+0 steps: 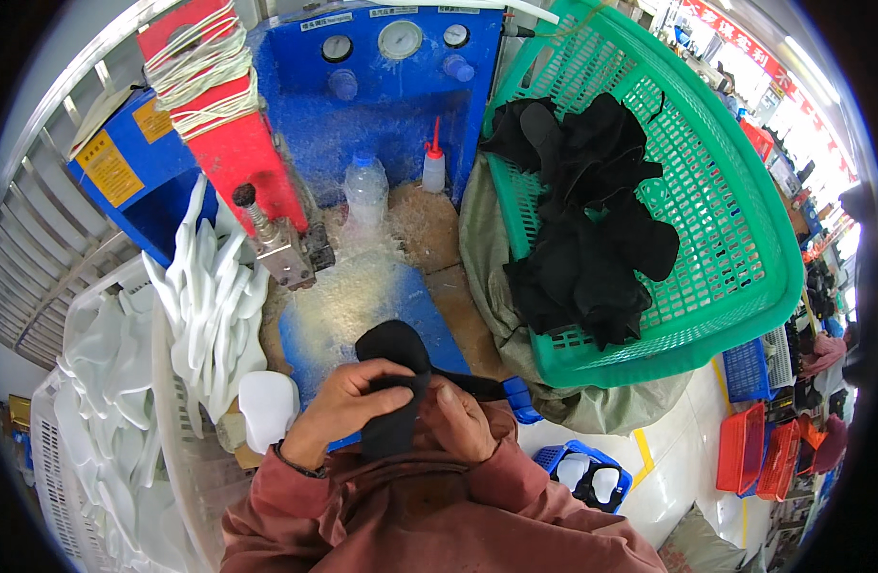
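Observation:
A black fabric piece (392, 346), rounded at its top and looking like part of a shoe upper, is held upright in front of my body. My left hand (355, 406) pinches it between thumb and fingers from the left side. My right hand (458, 421) is closed at its right edge, thumb upward, with its fingertips partly hidden. A dark strip runs right from the piece toward a small blue object (522, 400). Just left of my left wrist lies a rounded white pad (267, 411). Behind my hands stands a blue work plate (415, 306) covered with pale residue.
A green basket (726, 329) with black fabric pieces (592, 229) stands right. White moulded pieces (214, 315) fill crates at left. A red machine arm (238, 158) with a metal head overhangs the plate. Behind are a bottle (365, 196), a red-tipped squeeze bottle (433, 172) and a gauge panel (382, 86).

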Available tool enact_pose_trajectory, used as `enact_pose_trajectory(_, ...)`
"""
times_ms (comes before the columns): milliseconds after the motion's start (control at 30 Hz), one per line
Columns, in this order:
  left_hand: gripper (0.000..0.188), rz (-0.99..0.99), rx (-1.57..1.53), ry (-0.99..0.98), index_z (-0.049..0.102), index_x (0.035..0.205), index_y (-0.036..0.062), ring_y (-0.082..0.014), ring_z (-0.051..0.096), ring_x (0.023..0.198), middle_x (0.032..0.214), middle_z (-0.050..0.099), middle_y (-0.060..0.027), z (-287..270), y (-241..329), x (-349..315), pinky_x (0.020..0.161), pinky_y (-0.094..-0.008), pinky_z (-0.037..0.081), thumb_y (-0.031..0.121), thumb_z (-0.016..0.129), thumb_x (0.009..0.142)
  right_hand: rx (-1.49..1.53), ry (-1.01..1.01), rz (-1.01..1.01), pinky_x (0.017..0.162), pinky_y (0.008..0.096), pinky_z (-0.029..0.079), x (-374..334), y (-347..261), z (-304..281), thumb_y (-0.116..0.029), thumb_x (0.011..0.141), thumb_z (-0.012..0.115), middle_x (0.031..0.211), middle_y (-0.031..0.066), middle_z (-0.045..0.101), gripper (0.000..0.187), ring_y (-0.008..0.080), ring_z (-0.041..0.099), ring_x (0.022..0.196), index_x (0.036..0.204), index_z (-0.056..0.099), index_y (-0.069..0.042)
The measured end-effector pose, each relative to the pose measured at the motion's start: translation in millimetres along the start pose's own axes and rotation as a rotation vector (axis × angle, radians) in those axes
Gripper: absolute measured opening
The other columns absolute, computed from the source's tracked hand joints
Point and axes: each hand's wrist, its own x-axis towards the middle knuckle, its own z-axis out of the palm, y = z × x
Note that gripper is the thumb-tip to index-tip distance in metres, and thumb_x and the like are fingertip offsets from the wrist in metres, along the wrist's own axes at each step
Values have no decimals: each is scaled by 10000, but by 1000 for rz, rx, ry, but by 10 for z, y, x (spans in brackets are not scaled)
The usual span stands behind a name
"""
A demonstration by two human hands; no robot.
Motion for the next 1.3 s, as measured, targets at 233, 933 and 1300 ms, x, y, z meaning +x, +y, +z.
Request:
enact_pose_trajectory(233,235,-143,-215,4,720,1180,-10,-62,648,890,1011,724,-4,126,-74,67,793,-232,536,87,713,966,-268,86,-254,932,280,435,4,37,-66,-346,1086,526,1225,48,629,484,107,558,1074,1364,562,48)
enact_pose_trajectory(933,244,-74,91,97,723,1181,-19,-62,639,908,1016,733,-6,290,-62,-106,802,-243,536,85,706,962,-343,-142,40,1033,318,436,31,-237,-45,-387,1090,461,1314,51,591,533,128,527,1182,1435,512,17)
enact_pose_trajectory(1300,271,-236,-44,53,702,1178,-37,-135,680,905,1093,735,-37,311,-158,-151,803,-283,543,153,683,985,-39,-247,105,1026,352,481,154,-13,-182,-519,1074,455,1377,104,582,655,207,591,1198,1470,473,2)
